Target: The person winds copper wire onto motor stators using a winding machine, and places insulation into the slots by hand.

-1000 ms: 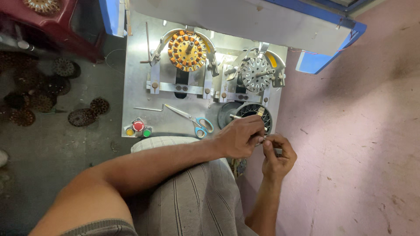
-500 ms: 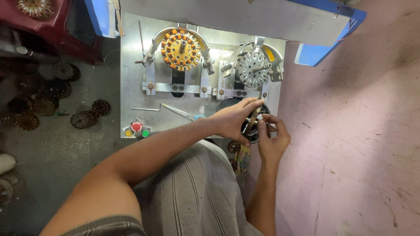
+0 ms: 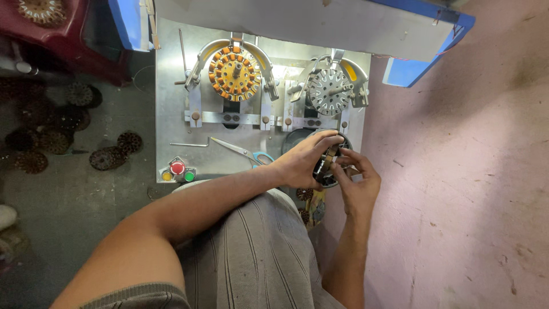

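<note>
Both your hands grip the round dark stator (image 3: 327, 163) at the counter's (image 3: 171, 114) right front corner: left hand (image 3: 303, 163) steadying, right hand (image 3: 354, 183) pinching; keep fingertips close.

Left hand (image 3: 303, 163) and right hand (image 3: 359, 182) meet at frame centre, fingers pinching small dark round metal part (image 3: 327, 167), held over grey metal bench (image 3: 171, 123). Orange-wound round stator (image 3: 233, 72) in fixture, upper centre. Bare silver toothed stator (image 3: 327, 91) right of it. Blue-handled scissors (image 3: 243, 151) beside left hand. Red and green push buttons (image 3: 178, 171) at bench lower-left corner. Dark wound coils (image 3: 108, 154) on floor, left.
</note>
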